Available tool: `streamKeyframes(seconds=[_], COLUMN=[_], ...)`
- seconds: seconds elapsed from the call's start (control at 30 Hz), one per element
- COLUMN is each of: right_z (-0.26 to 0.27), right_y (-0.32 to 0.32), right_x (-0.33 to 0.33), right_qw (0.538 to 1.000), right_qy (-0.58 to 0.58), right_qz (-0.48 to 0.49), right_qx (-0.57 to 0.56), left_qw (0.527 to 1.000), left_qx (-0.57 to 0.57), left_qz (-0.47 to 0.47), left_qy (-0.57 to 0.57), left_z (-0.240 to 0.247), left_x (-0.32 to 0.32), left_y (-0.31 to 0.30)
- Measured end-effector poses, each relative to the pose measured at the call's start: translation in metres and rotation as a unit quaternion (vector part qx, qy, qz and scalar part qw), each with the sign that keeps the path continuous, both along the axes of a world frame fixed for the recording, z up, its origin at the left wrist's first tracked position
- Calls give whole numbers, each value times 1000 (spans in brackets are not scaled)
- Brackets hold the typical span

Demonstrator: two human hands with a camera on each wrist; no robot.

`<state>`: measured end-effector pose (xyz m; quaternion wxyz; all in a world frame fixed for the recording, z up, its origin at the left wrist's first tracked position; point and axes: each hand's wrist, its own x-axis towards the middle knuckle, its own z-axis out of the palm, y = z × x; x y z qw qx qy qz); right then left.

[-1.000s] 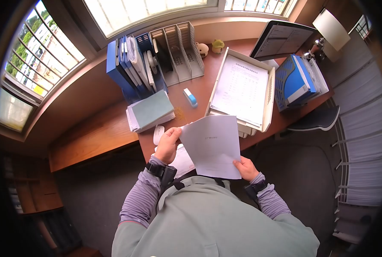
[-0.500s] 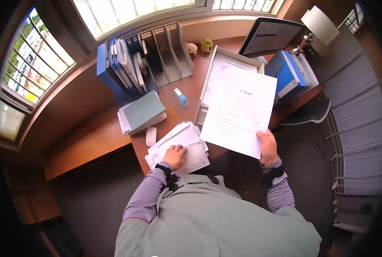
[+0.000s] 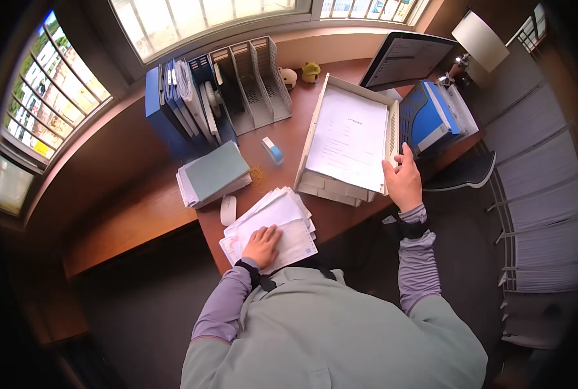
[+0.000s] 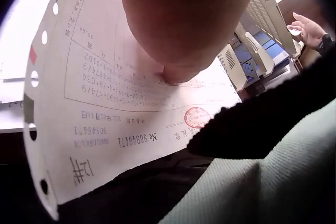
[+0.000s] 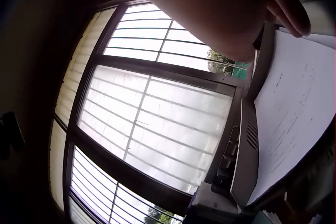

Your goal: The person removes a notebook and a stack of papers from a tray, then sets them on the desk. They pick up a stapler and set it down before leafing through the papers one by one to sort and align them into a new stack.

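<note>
My left hand (image 3: 262, 246) rests with its fingers lying on a loose stack of papers (image 3: 288, 217) near the desk's front edge. In the left wrist view the top slip is a printed invoice (image 4: 115, 129) with punched holes along one side and a red oval stamp. A printed white sheet (image 3: 350, 139) lies in the cream paper tray (image 3: 310, 135) on the right. Beside the tray's right front corner is my right hand (image 3: 404, 181), fingers apart and holding nothing. The right wrist view shows its fingers above the sheet (image 5: 294, 98).
A grey-green notebook (image 3: 219, 170) tops another paper pile, with a white mouse (image 3: 228, 210) in front. A blue-and-white stapler-like item (image 3: 273, 150) lies mid-desk. Behind stand blue binders (image 3: 166, 107) and a grey file rack (image 3: 256, 94). A blue file holder (image 3: 428, 120) and monitor (image 3: 409, 61) are at right.
Both hands held a sheet; then the right hand carried it rightward, and it now lies in the tray, let go. The left hand moved down onto the paper stack and stayed there.
</note>
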<state>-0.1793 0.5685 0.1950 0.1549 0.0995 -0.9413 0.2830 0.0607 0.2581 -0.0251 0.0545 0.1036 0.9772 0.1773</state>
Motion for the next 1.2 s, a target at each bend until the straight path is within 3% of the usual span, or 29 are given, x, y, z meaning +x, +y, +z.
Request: streamKeyframes(seconds=[0.03,0.1,0.17,0.23,0.3,0.33,0.4,0.43,0.5,0.7,0.77,0.87,0.93,1.0,1.03,1.1,1.13,1.2], right_z=[7,5,-30,-80,-139,-160,-195,-207,-230,-250,-245,-241,-234,-228,-235,-241,-239,-230], right_y=[-4,-18,-26,-33,-28,-28,-28,-30,-33,-45,-45,-45,-48,-52,-52,-56,-58,-63], right_x=[20,59,94,122,141,145,154,155,160,169,168,166,164,164,165,167,166,164], right_qw=[1000,984,917,804,765,763,725,722,695,686,705,708,713,760,760,831,831,771], right_qy=[-1,-122,-317,-527,-537,-539,-673,-676,-694,-665,-624,-626,-631,-594,-593,-523,-523,-599], right_qz=[12,56,203,272,317,319,143,143,123,86,67,74,82,124,124,107,108,57], right_qx=[-18,-115,-132,-35,162,164,-34,-35,-145,-281,-331,-317,-294,-234,-234,-158,-157,-210], left_qw=[1000,1000,1000,1000,999,999,998,996,995,987,980,981,977,971,959,945,939,932], left_qx=[4,15,19,20,19,13,8,7,5,-2,23,69,108,145,190,235,257,279], left_qz=[9,13,22,16,21,44,67,88,100,155,193,177,182,187,205,223,222,226], left_qy=[-6,10,8,17,24,24,17,9,-5,-50,-33,-40,-38,-35,-35,-35,-44,-53], left_z=[0,1,1,1,-1,1,6,9,13,28,24,-10,-4,2,4,10,15,21], left_x=[2,1,1,1,0,0,3,3,3,-4,-4,2,0,0,-1,-1,-1,-1], left_y=[1,1,1,1,1,1,2,1,2,0,-1,-13,-13,-15,-14,-12,-10,-7])
